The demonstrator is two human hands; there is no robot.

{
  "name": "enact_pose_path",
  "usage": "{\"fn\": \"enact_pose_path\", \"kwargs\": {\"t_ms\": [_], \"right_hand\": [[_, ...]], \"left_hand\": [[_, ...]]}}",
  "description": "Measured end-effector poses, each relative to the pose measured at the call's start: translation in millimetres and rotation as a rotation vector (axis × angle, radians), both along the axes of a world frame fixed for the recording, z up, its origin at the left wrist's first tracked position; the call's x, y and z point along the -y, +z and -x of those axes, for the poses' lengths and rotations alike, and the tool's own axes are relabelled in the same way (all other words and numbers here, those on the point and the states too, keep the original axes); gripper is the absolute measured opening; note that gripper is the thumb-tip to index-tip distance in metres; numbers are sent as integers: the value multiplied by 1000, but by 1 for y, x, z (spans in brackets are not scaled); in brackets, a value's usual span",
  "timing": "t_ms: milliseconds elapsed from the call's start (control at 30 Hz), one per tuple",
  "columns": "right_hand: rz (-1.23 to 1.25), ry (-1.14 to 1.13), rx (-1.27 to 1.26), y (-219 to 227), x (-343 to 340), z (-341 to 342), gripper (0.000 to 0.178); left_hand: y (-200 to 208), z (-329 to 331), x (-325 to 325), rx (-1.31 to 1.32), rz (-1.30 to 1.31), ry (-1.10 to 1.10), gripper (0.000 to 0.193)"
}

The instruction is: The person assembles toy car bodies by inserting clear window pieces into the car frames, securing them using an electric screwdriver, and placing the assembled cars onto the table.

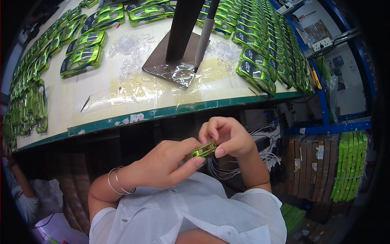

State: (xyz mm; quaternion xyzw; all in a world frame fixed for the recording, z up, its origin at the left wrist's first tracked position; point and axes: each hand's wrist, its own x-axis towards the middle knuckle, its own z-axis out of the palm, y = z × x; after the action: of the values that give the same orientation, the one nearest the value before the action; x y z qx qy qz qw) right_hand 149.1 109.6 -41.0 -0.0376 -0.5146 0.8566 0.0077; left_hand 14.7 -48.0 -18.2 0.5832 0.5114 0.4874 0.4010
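Observation:
A small metallic-green toy car body shell [203, 150] with open window gaps is held up in front of my chest, short of the table's edge. My left hand [164, 160], with two thin bangles at the wrist, is closed on the shell's left end between thumb and curled fingers. At the other end, my right hand [232, 136] is closed too, its thumb and bent fingers gripping the shell's edge. Whether a tiny part also sits in the right fingertips cannot be made out. Small clear plastic pieces [132, 44] lie scattered on the table beyond.
The white table [122, 99] has a green edge. A dark metal post [180, 36] stands on a square base, a grey-handled tool [203, 44] hanging beside it. Rows of green car shells [254, 67] fill both sides. Stacked cartons [310, 166] stand at right; another person's arm [20, 177] shows at left.

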Motion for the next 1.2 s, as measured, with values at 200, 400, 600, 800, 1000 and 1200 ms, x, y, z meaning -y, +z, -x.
{"fn": "enact_pose_path", "kwargs": {"t_ms": [200,400,600,800,1000,1200], "right_hand": [[244,98,11,-22,1,1,32],[-417,-407,-3,-9,31,7,57],[-1330,-614,-377,-16,61,18,75],[-1395,-554,-387,-17,57,23,70],[-1227,-425,-579,-13,58,21,64],[-360,-314,-443,-24,77,7,72]], "left_hand": [[-4,3,2,-5,53,-18,16],[-15,5,10,642,136,156,15],[-23,-1,5,766,22,267,17],[-22,9,15,381,-150,460,30],[-26,29,2,69,-384,334,38],[-41,32,-10,307,-358,70,42]]}}
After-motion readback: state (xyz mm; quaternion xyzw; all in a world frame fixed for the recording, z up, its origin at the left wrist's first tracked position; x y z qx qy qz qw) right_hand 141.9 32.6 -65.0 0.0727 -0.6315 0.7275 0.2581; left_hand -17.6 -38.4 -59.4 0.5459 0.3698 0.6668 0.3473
